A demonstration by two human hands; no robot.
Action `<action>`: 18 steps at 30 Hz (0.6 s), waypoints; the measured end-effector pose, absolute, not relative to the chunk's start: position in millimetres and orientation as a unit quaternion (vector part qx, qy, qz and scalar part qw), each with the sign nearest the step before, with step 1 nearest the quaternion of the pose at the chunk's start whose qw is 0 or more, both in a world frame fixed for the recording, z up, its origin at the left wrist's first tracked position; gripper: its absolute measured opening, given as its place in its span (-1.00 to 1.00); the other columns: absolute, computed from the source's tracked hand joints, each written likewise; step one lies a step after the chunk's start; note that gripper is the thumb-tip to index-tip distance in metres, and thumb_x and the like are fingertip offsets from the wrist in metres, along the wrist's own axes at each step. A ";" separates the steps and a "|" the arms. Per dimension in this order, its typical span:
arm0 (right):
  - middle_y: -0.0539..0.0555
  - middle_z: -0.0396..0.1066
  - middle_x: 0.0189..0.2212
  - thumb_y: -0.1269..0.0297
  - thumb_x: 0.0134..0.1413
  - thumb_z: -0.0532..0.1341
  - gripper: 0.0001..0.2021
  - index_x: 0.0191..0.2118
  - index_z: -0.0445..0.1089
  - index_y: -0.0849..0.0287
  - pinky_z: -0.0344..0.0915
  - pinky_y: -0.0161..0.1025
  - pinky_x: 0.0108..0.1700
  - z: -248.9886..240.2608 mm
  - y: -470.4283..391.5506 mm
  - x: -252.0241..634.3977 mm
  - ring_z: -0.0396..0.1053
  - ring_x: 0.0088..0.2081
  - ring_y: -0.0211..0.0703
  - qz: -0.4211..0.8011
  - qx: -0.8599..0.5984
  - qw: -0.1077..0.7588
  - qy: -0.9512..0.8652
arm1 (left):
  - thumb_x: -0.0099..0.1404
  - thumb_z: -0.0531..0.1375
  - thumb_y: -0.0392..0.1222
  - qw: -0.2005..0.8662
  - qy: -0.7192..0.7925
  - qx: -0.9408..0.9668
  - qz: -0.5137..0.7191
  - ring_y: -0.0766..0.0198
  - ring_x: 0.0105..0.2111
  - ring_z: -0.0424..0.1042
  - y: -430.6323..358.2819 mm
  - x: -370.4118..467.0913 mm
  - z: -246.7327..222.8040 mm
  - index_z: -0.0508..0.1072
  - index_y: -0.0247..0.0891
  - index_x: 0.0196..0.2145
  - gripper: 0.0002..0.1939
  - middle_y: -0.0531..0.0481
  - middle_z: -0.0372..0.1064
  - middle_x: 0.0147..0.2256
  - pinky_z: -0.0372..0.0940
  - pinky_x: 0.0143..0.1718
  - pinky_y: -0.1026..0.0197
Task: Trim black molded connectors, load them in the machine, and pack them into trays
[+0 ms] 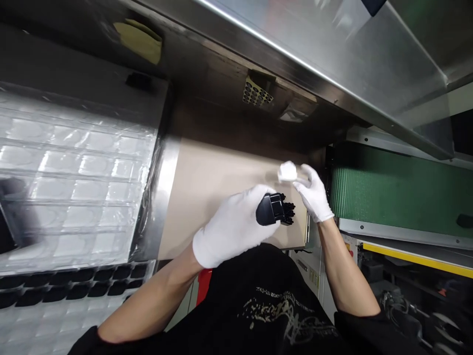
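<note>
My left hand point(240, 222), in a white glove, is wrapped round a black plastic part point(269, 209). The part has a glossy, rounded end, and a cluster of thin black prongs point(288, 212) points to the right. My right hand point(313, 193), also in a white glove, is just right of it, with thumb and fingertips closed on the edge of a small white wad point(287, 171). The wad looks like folded cloth, but blur hides its exact kind. Both hands are above a beige board point(207, 182) on the bench.
At the left are clear plastic trays point(81, 192) with square pockets; black parts point(77, 283) fill rows lower down. A green conveyor belt point(402, 190) runs at the right. A steel hood point(332, 64) overhangs the back, near a sheet of round stickers point(257, 93).
</note>
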State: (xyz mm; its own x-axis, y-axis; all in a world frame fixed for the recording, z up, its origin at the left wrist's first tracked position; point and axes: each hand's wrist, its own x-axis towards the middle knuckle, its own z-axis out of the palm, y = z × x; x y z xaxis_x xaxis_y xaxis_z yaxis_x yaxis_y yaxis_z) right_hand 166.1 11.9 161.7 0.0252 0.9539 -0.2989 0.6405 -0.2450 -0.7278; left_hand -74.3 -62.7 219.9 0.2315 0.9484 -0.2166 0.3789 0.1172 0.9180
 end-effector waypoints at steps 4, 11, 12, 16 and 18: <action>0.33 0.34 0.32 0.17 0.11 0.35 -0.41 0.26 0.37 0.19 0.42 0.09 0.24 172.5 15.4 150.1 0.49 0.14 0.02 0.411 -0.662 0.241 -0.579 | 0.29 0.27 -0.17 0.489 0.591 0.577 0.280 0.11 -0.23 0.56 -61.9 -71.5 196.2 0.44 -0.22 -0.06 -0.73 -0.01 0.55 -0.20 0.46 -0.21 0.07; 0.10 0.58 -0.02 0.04 0.09 0.44 -0.57 0.04 0.51 0.10 0.44 -0.02 0.16 165.1 -63.7 133.3 0.51 0.03 -0.02 0.620 -0.565 0.193 -0.510 | 0.26 0.29 -0.28 0.363 0.607 0.628 0.325 -0.05 -0.07 0.58 -89.6 -11.5 110.5 0.41 -0.27 0.07 -0.59 -0.19 0.54 -0.05 0.50 -0.04 -0.05; 0.08 0.58 -0.05 0.07 0.06 0.46 -0.59 -0.01 0.51 0.11 0.43 -0.02 0.17 157.1 -74.8 137.1 0.50 0.02 -0.03 0.602 -0.584 0.212 -0.503 | 0.25 0.28 -0.32 0.353 0.604 0.639 0.319 -0.07 -0.04 0.57 -97.5 -1.3 101.9 0.40 -0.29 0.10 -0.54 -0.21 0.53 -0.03 0.49 0.01 -0.08; 0.08 0.60 -0.10 0.05 0.04 0.46 -0.62 -0.08 0.52 0.13 0.45 -0.02 0.12 133.5 -97.6 174.2 0.52 -0.04 -0.04 0.597 -0.614 0.214 -0.471 | 0.21 0.26 -0.38 0.418 0.553 0.666 0.277 -0.07 0.02 0.54 -121.5 22.8 83.8 0.33 -0.30 0.22 -0.39 -0.23 0.50 0.03 0.47 0.08 -0.08; 0.10 0.61 -0.07 0.07 0.09 0.43 -0.65 -0.06 0.54 0.13 0.45 -0.02 0.12 128.9 -89.8 200.1 0.54 -0.03 -0.03 0.556 -0.638 0.196 -0.495 | 0.22 0.28 -0.33 0.471 0.524 0.659 0.263 -0.03 0.04 0.52 -122.8 23.2 76.2 0.29 -0.27 0.28 -0.33 -0.21 0.47 0.06 0.46 0.10 -0.05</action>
State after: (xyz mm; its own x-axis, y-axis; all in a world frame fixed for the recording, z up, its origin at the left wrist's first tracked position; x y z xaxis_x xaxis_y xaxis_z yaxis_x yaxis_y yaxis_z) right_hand 200.1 -89.8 128.9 -0.1080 0.8502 -0.5153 0.4134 -0.4329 -0.8010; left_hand 23.2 -122.8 76.2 0.3127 0.9383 -0.1476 0.4438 -0.0069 0.8961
